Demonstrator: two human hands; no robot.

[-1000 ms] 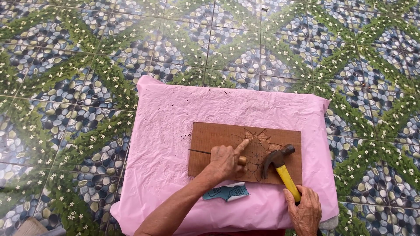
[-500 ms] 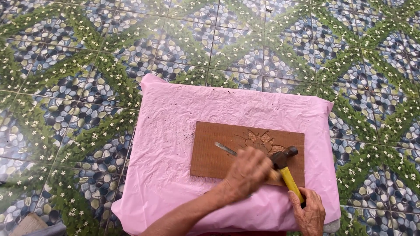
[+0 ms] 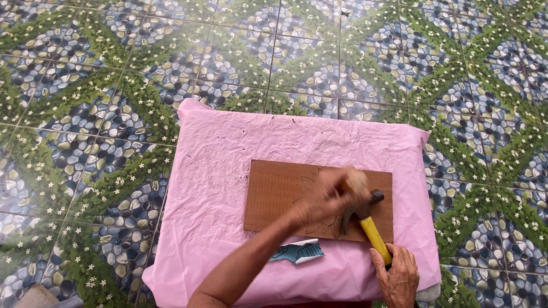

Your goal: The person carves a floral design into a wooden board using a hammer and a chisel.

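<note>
A brown wooden board (image 3: 279, 191) with a flower outline cut into it lies on a pink sheet (image 3: 228, 165). My left hand (image 3: 334, 197) is over the board's right half, blurred by motion, fingers curled; no tool shows in it. My right hand (image 3: 398, 278) at the sheet's near edge grips the yellow handle of a hammer (image 3: 374, 235). The hammer's dark head sits on the board just right of my left hand.
A small blue and white packet (image 3: 299, 251) lies on the sheet just in front of the board. The pink sheet covers a low raised surface on a tiled floor (image 3: 114, 85) patterned with pebbles and green leaves.
My left hand has slid right across the board toward the hammer head and is now blurred. The thin metal tool seen by it half a second ago is out of sight. The hammer barely moved.
</note>
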